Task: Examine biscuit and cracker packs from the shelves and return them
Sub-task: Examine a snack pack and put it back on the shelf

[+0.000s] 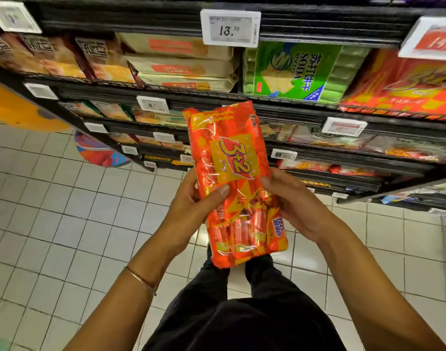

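Observation:
A long orange and yellow biscuit pack (pixel 232 178) marked "3+2" is held upright in front of the shelves, its printed face toward me. My left hand (pixel 191 206) grips its left edge, thumb across the front. My right hand (pixel 290 201) grips the right edge, with its fingers behind the pack. More orange packs of the same kind (pixel 404 84) lie on the upper shelf at the right.
Black wire shelves (pixel 280 102) run across the view with white price tags (pixel 230 27). A green soda cracker pack (pixel 293 69) and beige cracker packs (pixel 181 64) fill the upper shelf. White tiled floor (pixel 64 211) lies to the left and below.

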Motion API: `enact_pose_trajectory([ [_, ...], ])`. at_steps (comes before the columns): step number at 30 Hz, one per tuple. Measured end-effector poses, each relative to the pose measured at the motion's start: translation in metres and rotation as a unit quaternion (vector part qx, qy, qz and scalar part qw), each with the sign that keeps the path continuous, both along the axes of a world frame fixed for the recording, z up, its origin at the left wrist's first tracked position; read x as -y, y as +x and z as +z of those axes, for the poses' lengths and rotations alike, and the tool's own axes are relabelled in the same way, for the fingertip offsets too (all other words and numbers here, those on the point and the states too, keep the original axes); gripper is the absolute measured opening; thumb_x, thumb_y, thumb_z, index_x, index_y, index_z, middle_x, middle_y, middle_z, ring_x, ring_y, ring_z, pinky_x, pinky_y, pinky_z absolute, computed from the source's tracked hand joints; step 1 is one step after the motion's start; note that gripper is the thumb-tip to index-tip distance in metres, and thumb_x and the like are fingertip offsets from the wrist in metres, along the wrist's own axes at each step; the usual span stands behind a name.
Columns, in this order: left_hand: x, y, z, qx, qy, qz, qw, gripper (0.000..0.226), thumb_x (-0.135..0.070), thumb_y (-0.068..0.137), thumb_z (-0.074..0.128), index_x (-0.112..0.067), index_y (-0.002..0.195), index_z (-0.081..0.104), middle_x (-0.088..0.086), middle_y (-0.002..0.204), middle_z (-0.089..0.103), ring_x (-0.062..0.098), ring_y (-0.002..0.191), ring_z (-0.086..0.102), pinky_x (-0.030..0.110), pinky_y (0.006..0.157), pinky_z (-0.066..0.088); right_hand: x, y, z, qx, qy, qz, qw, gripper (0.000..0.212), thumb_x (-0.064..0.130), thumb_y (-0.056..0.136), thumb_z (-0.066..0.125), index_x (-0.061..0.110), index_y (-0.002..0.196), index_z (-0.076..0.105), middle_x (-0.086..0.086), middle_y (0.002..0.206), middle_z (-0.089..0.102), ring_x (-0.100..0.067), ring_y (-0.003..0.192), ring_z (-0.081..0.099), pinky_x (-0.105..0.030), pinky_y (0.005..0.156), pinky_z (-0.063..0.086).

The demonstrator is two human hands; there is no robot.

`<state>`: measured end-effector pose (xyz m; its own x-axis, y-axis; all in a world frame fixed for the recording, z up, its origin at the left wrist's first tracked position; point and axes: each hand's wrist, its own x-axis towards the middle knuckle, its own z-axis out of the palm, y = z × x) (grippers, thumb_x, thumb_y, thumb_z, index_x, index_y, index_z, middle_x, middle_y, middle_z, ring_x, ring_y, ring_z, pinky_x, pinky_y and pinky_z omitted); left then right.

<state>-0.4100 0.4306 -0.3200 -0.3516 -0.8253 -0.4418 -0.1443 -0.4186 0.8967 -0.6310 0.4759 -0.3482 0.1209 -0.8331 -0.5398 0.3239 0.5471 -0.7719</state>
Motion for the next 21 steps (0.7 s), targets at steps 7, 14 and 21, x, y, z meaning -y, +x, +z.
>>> enact_pose_trajectory([
  [7,0.012,0.027,0.012,-0.018,0.013,-0.037,0.999,0.059,-0.056,0.085,0.067,-0.038,0.141,0.055,-0.007,0.128,0.074,0.018,0.113,0.074,0.037,0.089,0.064,-0.01,0.036,0.025,-0.045,-0.011,-0.046,0.998,0.07,0.051,0.075,0.077,0.018,0.134,0.062,-0.011,0.127,0.072,-0.037,0.118,0.068,-0.048,0.094,0.053],
  [14,0.015,0.06,0.008,-0.046,0.026,-0.05,0.997,0.059,-0.056,0.086,0.074,-0.036,0.14,0.057,-0.008,0.128,0.074,0.016,0.114,0.073,0.042,0.095,0.06,-0.023,0.084,0.041,-0.13,-0.053,-0.085,0.986,0.055,0.058,0.066,0.077,0.028,0.111,0.064,0.007,0.095,0.075,-0.012,0.086,0.073,-0.039,0.08,0.053],
  [21,0.01,0.077,0.017,-0.124,0.105,-0.026,0.986,0.075,-0.045,0.079,0.08,-0.017,0.142,0.051,0.01,0.129,0.073,0.03,0.114,0.074,0.051,0.092,0.062,-0.038,0.115,0.061,-0.144,-0.101,-0.116,0.977,0.039,0.054,0.09,0.058,0.023,0.113,0.061,0.016,0.082,0.069,-0.006,0.078,0.068,-0.029,0.071,0.052],
])
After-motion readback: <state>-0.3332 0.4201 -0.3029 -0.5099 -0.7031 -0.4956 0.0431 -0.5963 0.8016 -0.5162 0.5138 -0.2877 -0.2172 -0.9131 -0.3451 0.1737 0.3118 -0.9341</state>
